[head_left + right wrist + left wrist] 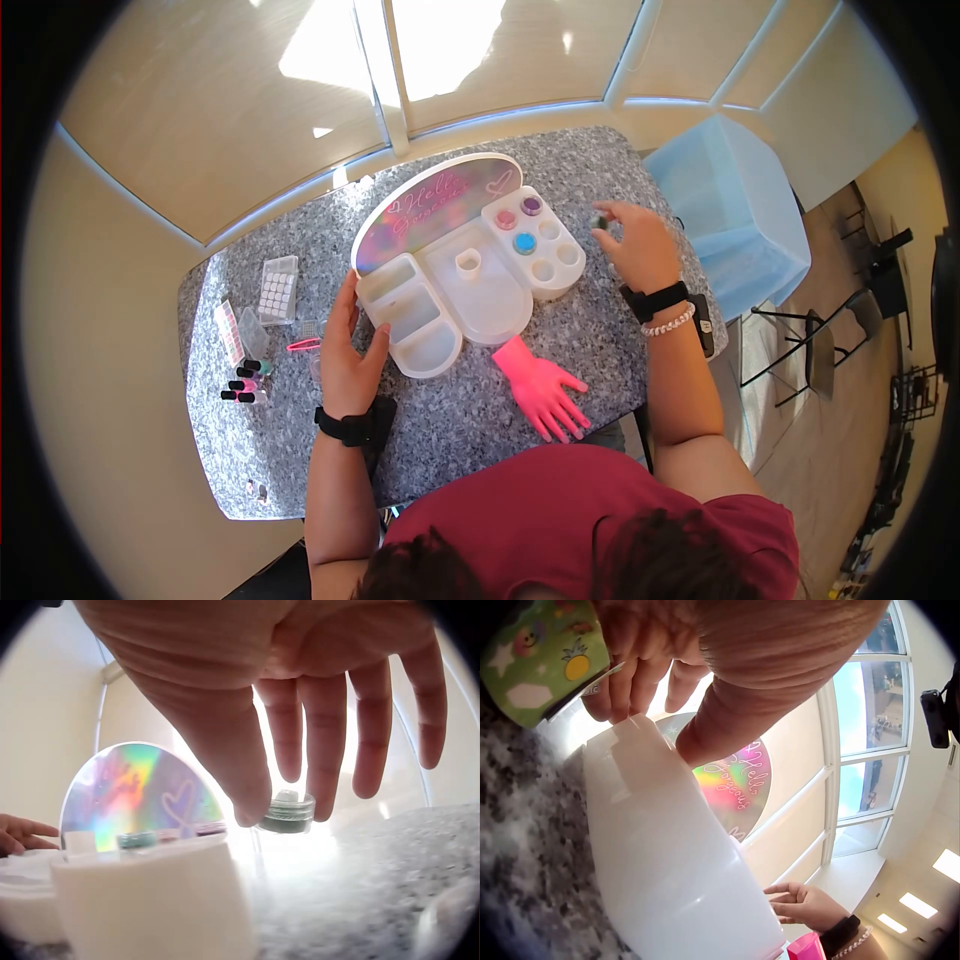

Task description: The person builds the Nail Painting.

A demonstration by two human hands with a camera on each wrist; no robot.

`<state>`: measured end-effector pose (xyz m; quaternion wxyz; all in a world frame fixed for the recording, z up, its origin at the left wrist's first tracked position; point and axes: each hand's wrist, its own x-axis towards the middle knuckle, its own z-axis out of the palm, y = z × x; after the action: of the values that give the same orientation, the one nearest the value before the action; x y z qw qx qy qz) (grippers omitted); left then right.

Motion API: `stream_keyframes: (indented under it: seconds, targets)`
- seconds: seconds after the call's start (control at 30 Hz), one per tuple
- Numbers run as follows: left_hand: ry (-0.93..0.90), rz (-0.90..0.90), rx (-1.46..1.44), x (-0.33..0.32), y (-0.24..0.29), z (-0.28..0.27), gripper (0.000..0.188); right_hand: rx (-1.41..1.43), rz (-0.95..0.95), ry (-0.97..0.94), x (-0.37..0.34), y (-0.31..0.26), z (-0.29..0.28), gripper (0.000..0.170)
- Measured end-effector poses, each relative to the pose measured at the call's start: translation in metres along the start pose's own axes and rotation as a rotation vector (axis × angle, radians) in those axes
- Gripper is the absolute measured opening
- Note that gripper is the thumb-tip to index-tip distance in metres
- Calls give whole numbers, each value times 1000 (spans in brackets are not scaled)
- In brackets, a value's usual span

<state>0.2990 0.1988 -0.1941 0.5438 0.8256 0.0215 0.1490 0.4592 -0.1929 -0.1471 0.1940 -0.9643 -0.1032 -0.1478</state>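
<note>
Pinching a clear round jar

A light-blue drape, dark folding chairs near it, a brownish floor.

Organizer on table, backboard upright along its rear. Three pots in wells, right section. Model hand before organizer. Case left of organizer, bottles before case. Draped stand right of table, chairs farther right.
</note>
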Motion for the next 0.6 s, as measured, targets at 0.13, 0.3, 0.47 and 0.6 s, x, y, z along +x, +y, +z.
stream_keyframes:
  seconds: [0.13, 0.3, 0.47, 0.6]
  targets:
    - [4, -6, -10, 0, -2, 0, 81, 170, -222, 36, 6, -36, 8, 28]
    - [2, 0, -11, 1, 2, 0, 81, 109, -247, 54, 7, -51, 15, 24]
    - [-1, 8, -7, 0, 1, 0, 82, 133, -250, 61, 4, -47, 21, 23]
    - [-1, -3, -28, 1, -2, 1, 82, 88, -270, 61, 2, -45, 22, 26]
